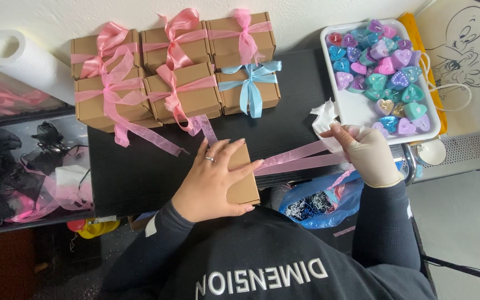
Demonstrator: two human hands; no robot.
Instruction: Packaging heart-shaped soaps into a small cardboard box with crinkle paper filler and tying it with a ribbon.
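Note:
My left hand, bare with a ring on one finger, lies flat with fingers spread on a small brown cardboard box on the black table. My right hand, in a pale glove, pinches a pink ribbon. The ribbon runs in two strands from under the box to that hand. White crumpled tissue sits just above the gloved fingers.
Several closed brown boxes tied with pink bows, and one with a blue bow, stand at the table's back. A white tray of coloured heart shapes is at right. A white paper roll lies at left, a blue bag below the table edge.

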